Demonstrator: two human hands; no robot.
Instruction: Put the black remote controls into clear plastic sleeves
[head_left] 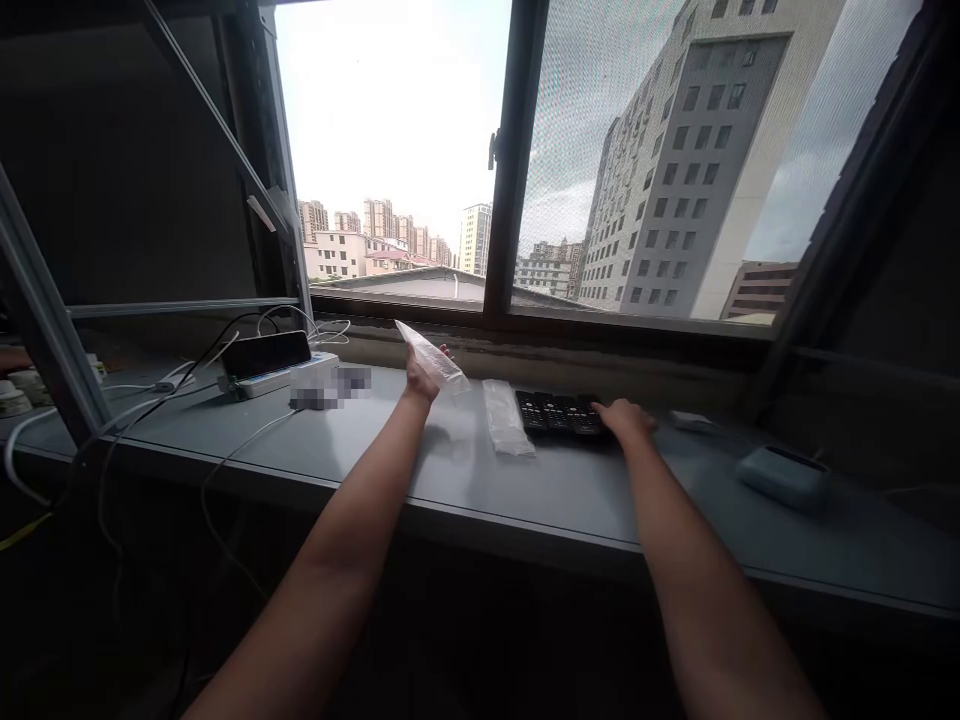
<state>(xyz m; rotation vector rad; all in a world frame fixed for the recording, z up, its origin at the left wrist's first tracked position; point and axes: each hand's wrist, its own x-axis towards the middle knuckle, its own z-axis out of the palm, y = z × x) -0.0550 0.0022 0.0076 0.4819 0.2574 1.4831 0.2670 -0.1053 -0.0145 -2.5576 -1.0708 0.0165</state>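
Raised over the desk, my left hand is closed on a clear plastic bag, which tilts down to the right. Several black remote controls lie side by side near the window wall, their buttons facing up. At the right end of that row, my right hand has its thumb and fingers closed on the last remote control; its far fingers are partly hidden. More clear plastic bags lie flat on the desk, just left of the remote controls.
The grey desk runs below a window. To the left, a phone leans on a white power strip among loose cables. A blue-grey case and small white box sit right. A metal post stands far left.
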